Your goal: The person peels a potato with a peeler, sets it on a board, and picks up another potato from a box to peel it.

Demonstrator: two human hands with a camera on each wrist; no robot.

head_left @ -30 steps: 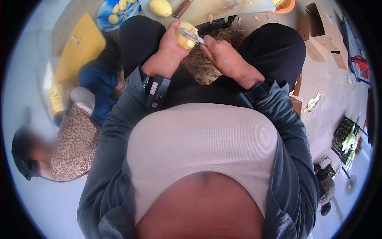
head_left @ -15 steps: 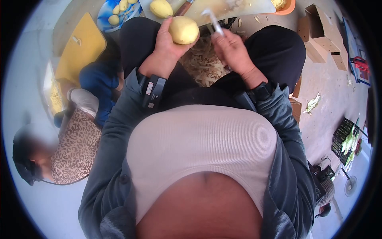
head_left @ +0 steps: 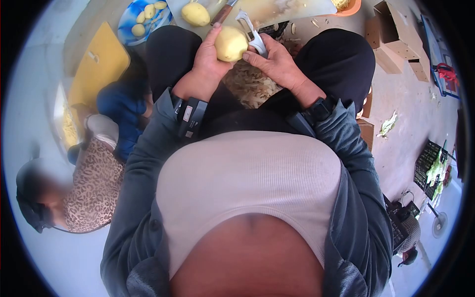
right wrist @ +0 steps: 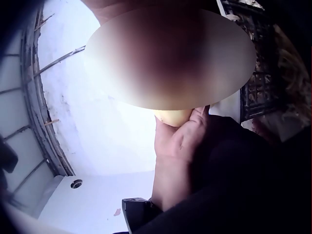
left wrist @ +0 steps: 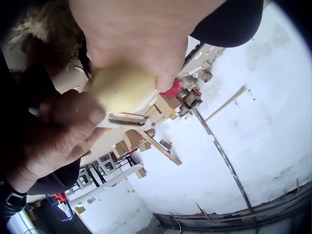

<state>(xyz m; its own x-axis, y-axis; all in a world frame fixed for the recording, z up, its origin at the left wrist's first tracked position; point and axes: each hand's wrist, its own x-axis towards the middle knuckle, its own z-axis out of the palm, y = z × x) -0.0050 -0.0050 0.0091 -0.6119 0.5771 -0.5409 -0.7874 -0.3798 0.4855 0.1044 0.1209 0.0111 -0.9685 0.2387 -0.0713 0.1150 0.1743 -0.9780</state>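
My left hand grips a peeled yellow potato above the gap between my knees. Beside it, my right hand holds a white peeler, its thumb right at the potato's lower edge. In the left wrist view the slotted blade of the peeler shows close against the potato. Much of the right wrist view is blurred over, with part of the potato and the left hand below the blur. Another peeled potato lies on the board ahead.
A wooden-handled knife rests on the cutting board. To its left is a blue-and-white basin with several potatoes. Peelings are heaped between my legs. Cardboard boxes stand at right; another person sits at left.
The peeler came away from the potato, swung out to the right, and is now back beside it. The potato was turned in my left hand and shows a smooth yellow side.
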